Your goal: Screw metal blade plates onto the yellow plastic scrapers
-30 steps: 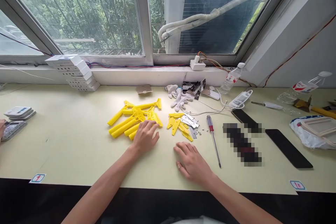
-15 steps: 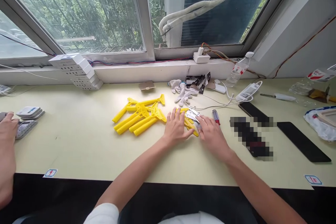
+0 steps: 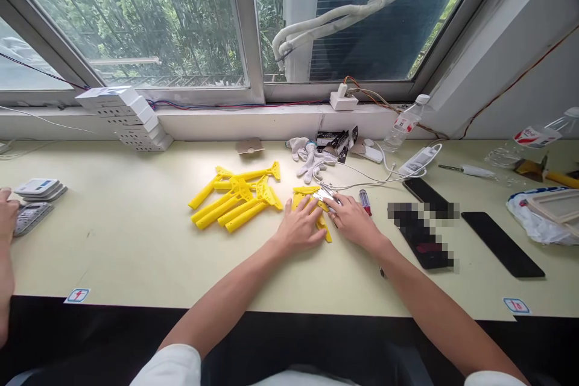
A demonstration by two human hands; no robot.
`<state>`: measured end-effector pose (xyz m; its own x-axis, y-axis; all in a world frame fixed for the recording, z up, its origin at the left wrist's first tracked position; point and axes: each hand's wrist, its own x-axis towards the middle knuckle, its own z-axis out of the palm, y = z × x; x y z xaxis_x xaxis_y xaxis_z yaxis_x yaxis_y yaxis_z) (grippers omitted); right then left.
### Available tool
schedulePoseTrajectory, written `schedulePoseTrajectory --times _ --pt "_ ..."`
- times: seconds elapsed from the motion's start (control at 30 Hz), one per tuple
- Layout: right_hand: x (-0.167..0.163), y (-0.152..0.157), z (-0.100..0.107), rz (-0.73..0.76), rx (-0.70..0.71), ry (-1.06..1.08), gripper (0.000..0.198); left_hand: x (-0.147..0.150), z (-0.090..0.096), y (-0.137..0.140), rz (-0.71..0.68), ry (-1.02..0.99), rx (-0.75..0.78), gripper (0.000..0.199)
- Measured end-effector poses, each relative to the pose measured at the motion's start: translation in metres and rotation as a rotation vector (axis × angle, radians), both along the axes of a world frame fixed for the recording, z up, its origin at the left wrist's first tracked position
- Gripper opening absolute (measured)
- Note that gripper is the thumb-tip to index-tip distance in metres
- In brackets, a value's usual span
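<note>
So on my feed the left hand (image 3: 301, 226) was open, fingers loosely spread over the small yellow pieces (image 3: 307, 190) lying mid-bench (image 3: 136, 247). The right hand (image 3: 355, 218) sat just beside it, fingers bent at the metal blades (image 3: 322, 194). I honestly couldn't tell if it was gripping any. I had the yellow handles (image 3: 243, 190) piled off to the left, plus a screwdriver (image 3: 365, 202) partly hidden on the right.

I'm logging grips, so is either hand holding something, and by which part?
The left hand is spread over small yellow pieces, no hold visible; the right hand is at silvery plates, its grip unclear.
</note>
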<state>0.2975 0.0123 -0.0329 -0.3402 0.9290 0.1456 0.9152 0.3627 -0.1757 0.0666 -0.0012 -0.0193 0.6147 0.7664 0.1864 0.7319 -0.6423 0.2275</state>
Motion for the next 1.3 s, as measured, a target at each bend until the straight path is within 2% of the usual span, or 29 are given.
schedulePoseTrajectory --times 0.17,0.27,0.47,0.6,0.67,0.77,0.83,1.0,1.13,1.3 --pt "0.001 0.002 -0.002 -0.049 0.039 0.019 0.048 -0.002 -0.006 0.008 0.023 0.000 -0.057 0.075" --pt "0.001 0.004 -0.001 -0.059 0.046 0.030 0.046 -0.007 -0.009 0.013 0.041 0.013 -0.060 0.079" --pt "0.001 0.007 0.001 -0.075 0.041 0.036 0.046 -0.018 -0.010 0.026 0.059 0.025 -0.037 0.072" --pt "-0.005 0.000 0.002 -0.050 0.089 0.075 0.047 -0.024 0.001 0.026 0.053 0.006 0.053 0.067" --pt "-0.011 -0.008 0.005 0.009 0.120 0.116 0.047 -0.034 0.011 0.024 0.102 -0.039 0.112 0.062" --pt "-0.017 -0.016 0.011 0.073 0.124 0.170 0.043 -0.063 0.026 0.023 0.260 -0.103 0.169 0.047" --pt "-0.014 -0.016 0.014 0.028 0.109 0.195 0.038 -0.089 0.033 0.023 0.383 -0.109 0.169 0.037" --pt "0.013 0.001 0.012 -0.200 0.057 0.188 0.029 -0.137 0.038 0.026 0.519 -0.073 0.060 0.030" --pt "0.025 0.010 0.006 -0.285 0.045 0.183 0.023 -0.140 0.034 0.028 0.578 0.039 -0.002 0.033" --pt "0.018 0.009 -0.001 -0.326 0.020 0.163 0.027 -0.136 0.025 0.030 0.583 0.063 -0.044 0.030"
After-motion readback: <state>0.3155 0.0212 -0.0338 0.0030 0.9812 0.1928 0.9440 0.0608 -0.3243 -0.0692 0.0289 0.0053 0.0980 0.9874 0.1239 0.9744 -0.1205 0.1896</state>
